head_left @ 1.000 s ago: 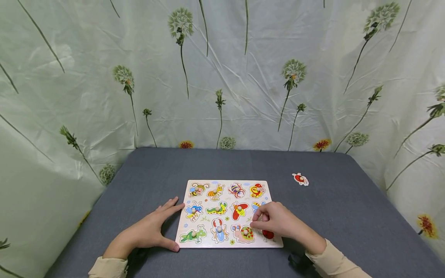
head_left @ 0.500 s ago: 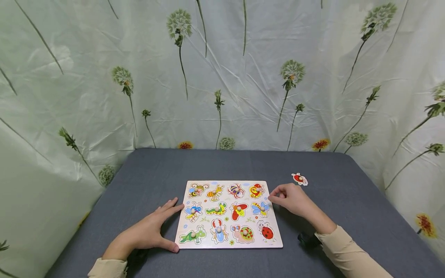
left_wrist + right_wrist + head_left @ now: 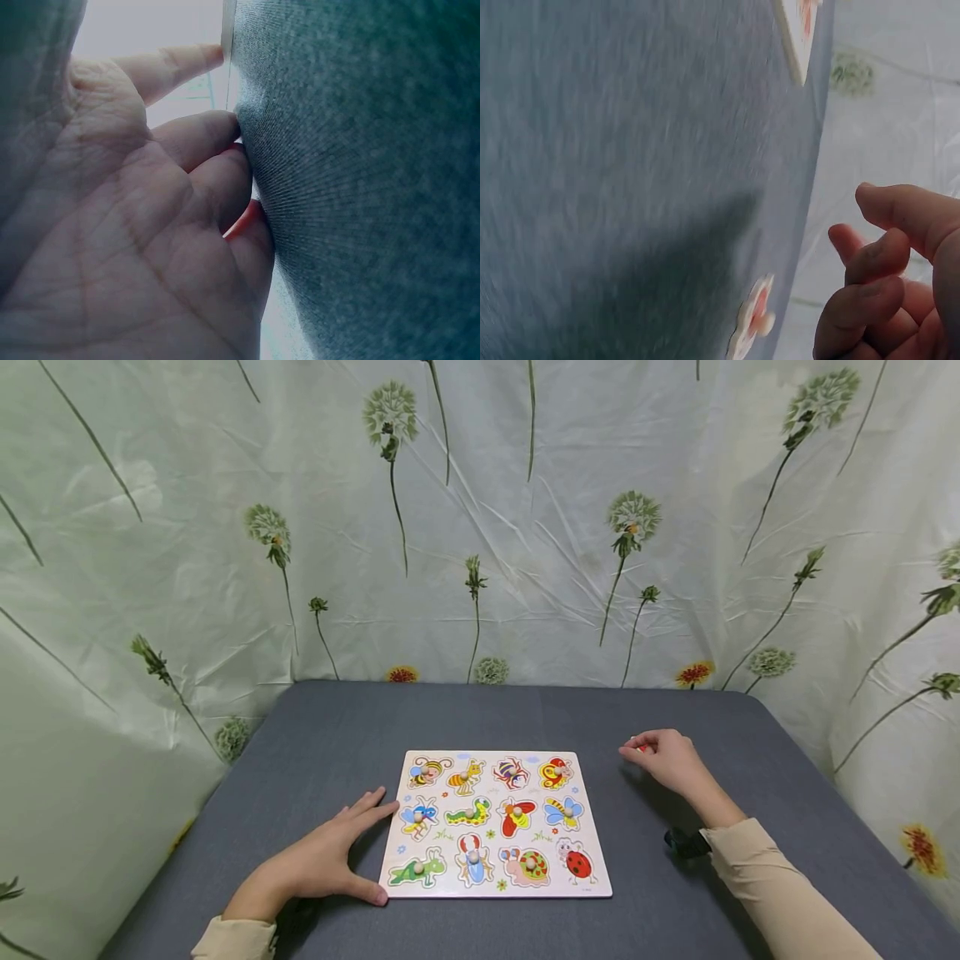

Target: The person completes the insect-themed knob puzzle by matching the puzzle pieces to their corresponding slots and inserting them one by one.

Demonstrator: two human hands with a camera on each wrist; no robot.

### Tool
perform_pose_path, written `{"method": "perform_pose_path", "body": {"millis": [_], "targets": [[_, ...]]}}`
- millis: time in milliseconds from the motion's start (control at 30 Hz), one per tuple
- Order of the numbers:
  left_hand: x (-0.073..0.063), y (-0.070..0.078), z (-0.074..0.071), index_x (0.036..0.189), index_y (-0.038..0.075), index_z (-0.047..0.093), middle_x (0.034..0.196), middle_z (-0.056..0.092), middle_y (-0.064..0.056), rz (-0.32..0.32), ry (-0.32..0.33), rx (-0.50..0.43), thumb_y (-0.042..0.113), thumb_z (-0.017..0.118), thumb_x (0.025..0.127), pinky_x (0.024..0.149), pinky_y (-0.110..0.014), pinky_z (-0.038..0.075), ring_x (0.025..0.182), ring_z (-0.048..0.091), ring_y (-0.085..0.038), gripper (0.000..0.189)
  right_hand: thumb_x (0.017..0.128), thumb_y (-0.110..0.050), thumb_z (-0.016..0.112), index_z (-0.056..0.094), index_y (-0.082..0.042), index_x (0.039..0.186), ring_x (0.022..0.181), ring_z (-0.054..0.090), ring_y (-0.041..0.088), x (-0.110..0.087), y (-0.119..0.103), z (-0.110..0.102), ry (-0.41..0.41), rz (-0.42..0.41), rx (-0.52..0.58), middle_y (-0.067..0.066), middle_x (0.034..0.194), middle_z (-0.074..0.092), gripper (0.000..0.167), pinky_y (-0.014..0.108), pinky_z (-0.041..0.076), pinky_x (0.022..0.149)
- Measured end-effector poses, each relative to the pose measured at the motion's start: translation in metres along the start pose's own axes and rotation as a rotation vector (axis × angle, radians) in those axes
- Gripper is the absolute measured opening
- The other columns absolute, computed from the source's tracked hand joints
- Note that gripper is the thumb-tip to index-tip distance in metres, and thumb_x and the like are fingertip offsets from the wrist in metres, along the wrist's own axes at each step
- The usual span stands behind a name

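A wooden knob puzzle board [image 3: 546,885] with colourful insect pieces lies flat on the table. My left hand [image 3: 322,852] rests at its left side, fingers spread, index finger and thumb touching the edge. In the left wrist view, the left fingers [image 3: 202,139] lie straight along the cloth. My right hand [image 3: 671,764] is off the board to the right, over a red ladybug puzzle piece [image 3: 643,748] that it mostly hides in the head view. The right wrist view shows this ladybug piece [image 3: 748,319], knob up, on the table, apart from the loosely bent right fingers [image 3: 874,296].
Dark grey cloth covers the table [image 3: 525,714]. A pale curtain [image 3: 555,568] with dandelion prints hangs behind and at both sides. At the board's lower right, a ladybug picture [image 3: 577,862] shows no knob, unlike the other shapes.
My right hand has moved from the board's lower right, away and rightward, to above the ladybug piece, uncovering the ladybug picture. The left hand and the board have stayed in place.
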State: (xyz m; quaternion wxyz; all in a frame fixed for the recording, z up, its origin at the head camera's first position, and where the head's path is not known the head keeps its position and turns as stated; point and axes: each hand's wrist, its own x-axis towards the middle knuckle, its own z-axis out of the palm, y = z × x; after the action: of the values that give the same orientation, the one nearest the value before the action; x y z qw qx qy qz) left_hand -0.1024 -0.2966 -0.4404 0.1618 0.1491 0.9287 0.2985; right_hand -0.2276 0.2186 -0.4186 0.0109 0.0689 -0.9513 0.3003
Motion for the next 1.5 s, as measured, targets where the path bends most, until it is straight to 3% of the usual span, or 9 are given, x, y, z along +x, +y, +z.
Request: {"method": "perform_pose_path", "body": {"millis": [300, 667, 1000, 1500], "targets": [[0.000, -0.001, 0.001, 0.168, 0.022, 0.039, 0.179, 0.021, -0.019, 0.009, 0.008, 0.006, 0.057, 0.100, 0.065, 0.122, -0.082, 0.022, 0.164, 0.017, -0.053, 0.125, 0.103, -0.031, 0.072, 0.074, 0.009, 0.123, 0.069, 0.065, 0.015, 0.013, 0.024, -0.008, -0.049, 0.100, -0.005, 0.009, 0.077, 0.076, 0.045, 0.031, 0.048, 0.064], [0.000, -0.002, 0.001, 0.169, 0.023, 0.038, 0.180, 0.020, -0.019, 0.006, 0.005, 0.000, 0.057, 0.100, 0.065, 0.124, -0.081, 0.019, 0.164, 0.016, -0.053, 0.126, 0.098, -0.033, 0.077, 0.077, 0.006, 0.111, 0.064, 0.059, 0.017, 0.021, 0.040, -0.011, 0.008, 0.157, -0.034, 0.004, 0.069, 0.071, 0.041, 0.031, 0.044, 0.061], [0.001, -0.002, 0.000, 0.169, 0.021, 0.039, 0.180, 0.020, -0.019, 0.019, 0.013, 0.001, 0.058, 0.100, 0.065, 0.124, -0.081, 0.019, 0.164, 0.017, -0.053, 0.126, 0.101, -0.027, 0.073, 0.075, 0.003, 0.103, 0.068, 0.060, 0.020, 0.022, 0.045, -0.010, -0.006, 0.186, -0.051, 0.008, 0.077, 0.071, 0.030, 0.031, 0.044, 0.060], [0.001, -0.002, 0.001, 0.169, 0.022, 0.038, 0.180, 0.020, -0.018, 0.005, 0.005, 0.004, 0.057, 0.100, 0.065, 0.123, -0.081, 0.020, 0.164, 0.017, -0.053, 0.125, 0.099, -0.037, 0.075, 0.074, -0.003, 0.095, 0.077, 0.060, 0.025, 0.023, 0.045, -0.008, -0.015, 0.286, -0.074, 0.010, 0.083, 0.070, 0.035, 0.033, 0.043, 0.063]]}}
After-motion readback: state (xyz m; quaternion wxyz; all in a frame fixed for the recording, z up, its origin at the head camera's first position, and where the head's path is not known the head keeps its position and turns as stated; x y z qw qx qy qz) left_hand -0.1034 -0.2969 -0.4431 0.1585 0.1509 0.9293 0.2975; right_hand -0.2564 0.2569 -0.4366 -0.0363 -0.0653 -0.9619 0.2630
